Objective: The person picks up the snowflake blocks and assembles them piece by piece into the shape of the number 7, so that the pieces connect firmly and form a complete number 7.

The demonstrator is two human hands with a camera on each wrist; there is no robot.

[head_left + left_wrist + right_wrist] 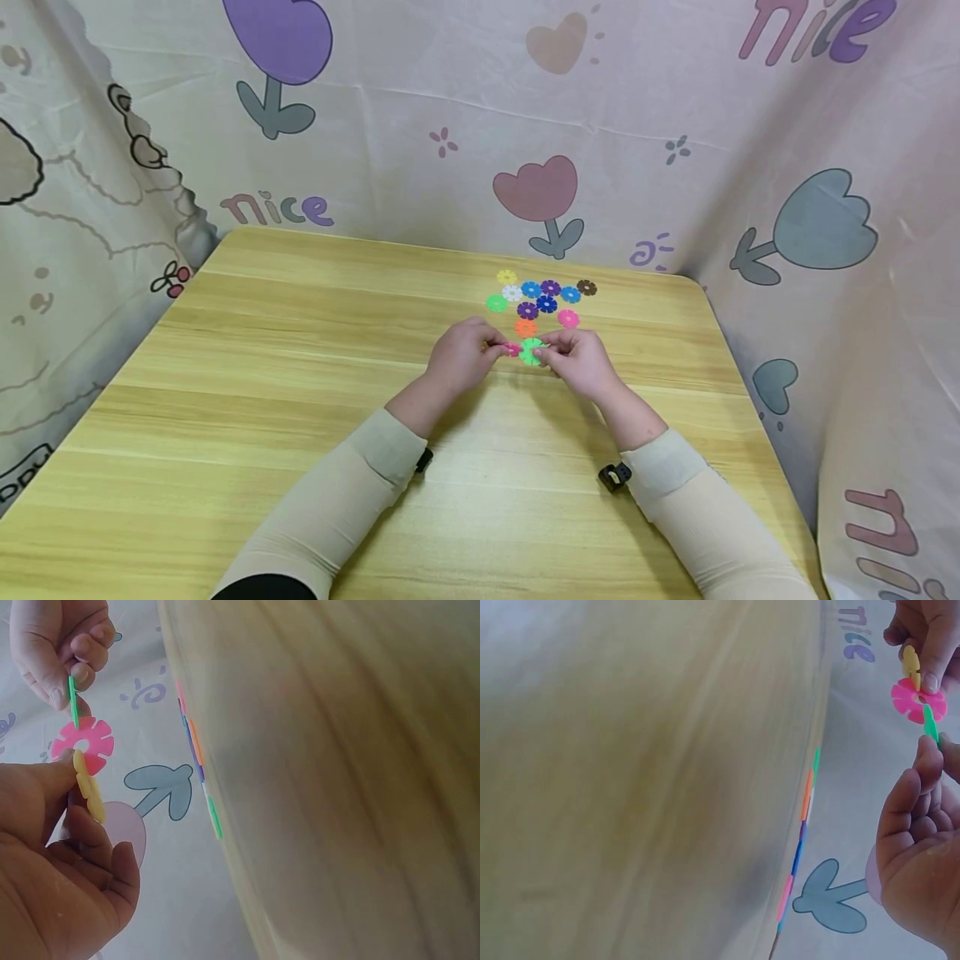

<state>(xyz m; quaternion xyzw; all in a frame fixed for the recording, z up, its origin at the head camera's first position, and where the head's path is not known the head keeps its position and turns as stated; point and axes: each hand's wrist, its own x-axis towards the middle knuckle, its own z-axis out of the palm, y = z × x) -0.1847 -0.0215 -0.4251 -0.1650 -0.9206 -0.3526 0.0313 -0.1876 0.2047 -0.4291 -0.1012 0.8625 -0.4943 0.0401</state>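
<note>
Checking left wrist, I see the yellow disc (89,789) my head view nearly hides: left hand (64,859) pinches it, six o'clock on the pink disc (97,742); right hand (60,645) pinches the green disc (73,702), twelve. Wooden table (225,358) below, printed cloth (420,92) beyond.

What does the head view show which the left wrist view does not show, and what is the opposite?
Only the head view: both sleeves, a black wrist device and the loose discs' flat faces. Only the left wrist view: the pink disc's central hole. Shared: left hand, right hand, green disc, table.
</note>
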